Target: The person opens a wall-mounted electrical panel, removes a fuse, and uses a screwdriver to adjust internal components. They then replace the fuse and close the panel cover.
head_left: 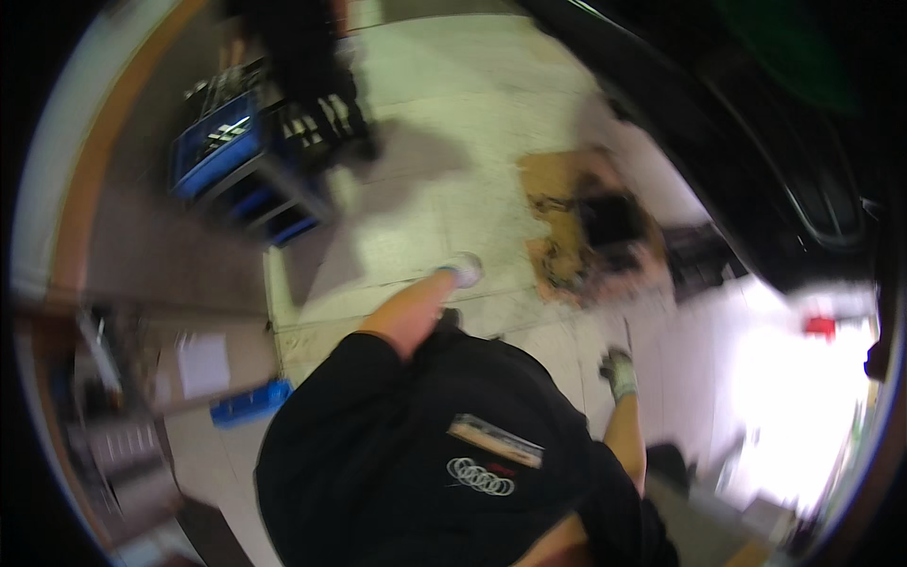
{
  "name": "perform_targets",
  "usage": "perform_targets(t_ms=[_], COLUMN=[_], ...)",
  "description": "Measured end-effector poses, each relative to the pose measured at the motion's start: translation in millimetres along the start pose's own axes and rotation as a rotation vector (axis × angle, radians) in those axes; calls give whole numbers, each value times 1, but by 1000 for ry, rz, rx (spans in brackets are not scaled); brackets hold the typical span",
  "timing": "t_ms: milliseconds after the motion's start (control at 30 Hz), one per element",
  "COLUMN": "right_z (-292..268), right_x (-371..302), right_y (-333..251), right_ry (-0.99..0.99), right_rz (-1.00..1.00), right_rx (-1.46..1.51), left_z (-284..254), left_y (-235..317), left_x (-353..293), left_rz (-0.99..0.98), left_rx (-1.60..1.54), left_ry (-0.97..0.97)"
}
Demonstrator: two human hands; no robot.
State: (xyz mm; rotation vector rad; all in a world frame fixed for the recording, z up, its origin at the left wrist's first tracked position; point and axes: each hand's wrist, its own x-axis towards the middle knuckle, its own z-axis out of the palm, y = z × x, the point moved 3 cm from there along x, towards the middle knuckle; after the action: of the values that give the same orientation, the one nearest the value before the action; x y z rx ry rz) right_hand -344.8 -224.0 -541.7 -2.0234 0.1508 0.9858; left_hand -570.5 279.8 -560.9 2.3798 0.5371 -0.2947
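Note:
My left hand [463, 271], in a pale glove, hangs over the light floor in front of my black shirt [406, 454]. It is smeared by motion, and its fingers cannot be made out. On the right, my right hand [619, 370] wears a grey and pale green glove and has its fingers curled. A thin dark line [626, 333] rises from it; whether this is a held rod or a floor joint is unclear. Nearest to both hands is a torn brown cardboard sheet [540, 175] on the floor, with a blurred black object [612, 219] on it.
At upper left a person in dark clothes [298, 47] stands by a cart [255, 184] carrying a blue bin [215, 146]. A large black car-like body [756, 142] fills the upper right. Lower left are a cardboard box [246, 354] and a blue tray [250, 403].

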Motion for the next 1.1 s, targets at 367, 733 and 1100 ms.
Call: perform_targets(t_ms=[367,733,1100], right_z=[-40,31,69], right_x=[61,8,-28], right_y=[313,143,115], right_ry=[-472,-265,-300], right_rz=[386,222,227], right_rx=[-222,77,18], left_z=[101,165,13], left_y=[-53,-129,11], left_x=[-232,-453,-296], left_rz=[-743,-1315,-656], left_rx=[-237,-585,-776], left_ry=[167,86,399])
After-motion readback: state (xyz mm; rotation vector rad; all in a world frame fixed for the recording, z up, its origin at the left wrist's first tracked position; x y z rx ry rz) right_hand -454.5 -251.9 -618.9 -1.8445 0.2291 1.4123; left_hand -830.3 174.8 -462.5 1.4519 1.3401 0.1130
